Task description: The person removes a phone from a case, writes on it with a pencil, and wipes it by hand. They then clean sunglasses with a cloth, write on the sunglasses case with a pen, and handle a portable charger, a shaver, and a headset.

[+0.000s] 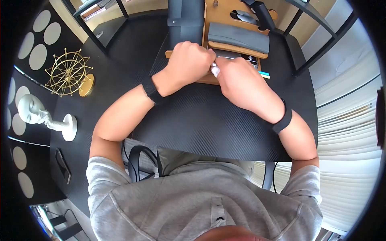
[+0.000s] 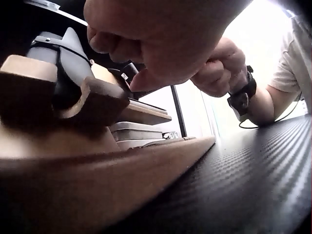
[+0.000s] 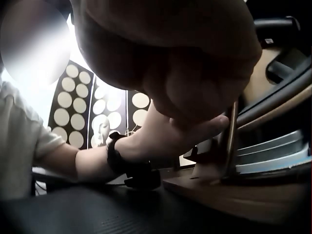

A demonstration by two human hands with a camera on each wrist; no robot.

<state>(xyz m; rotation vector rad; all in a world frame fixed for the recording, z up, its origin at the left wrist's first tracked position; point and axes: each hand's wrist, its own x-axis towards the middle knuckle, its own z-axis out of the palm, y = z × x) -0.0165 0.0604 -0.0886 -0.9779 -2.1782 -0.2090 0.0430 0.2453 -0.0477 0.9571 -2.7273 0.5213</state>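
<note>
In the head view, my left hand and right hand meet knuckle to knuckle over the front edge of a wooden desk organizer. Between their fingertips shows a small white object, mostly covered by the curled fingers; its exact kind I cannot tell. The right fingers grip it, and the left fingers pinch at its upper end. In the left wrist view, the left hand is curled above the organizer's wooden edge. The right wrist view has the right hand dark and curled in front.
On the organizer lie a grey glasses case and blue pens. A dark grey case stands behind the left hand. Along the left of the black desk are a gold wheel ornament, a white head figurine and a phone.
</note>
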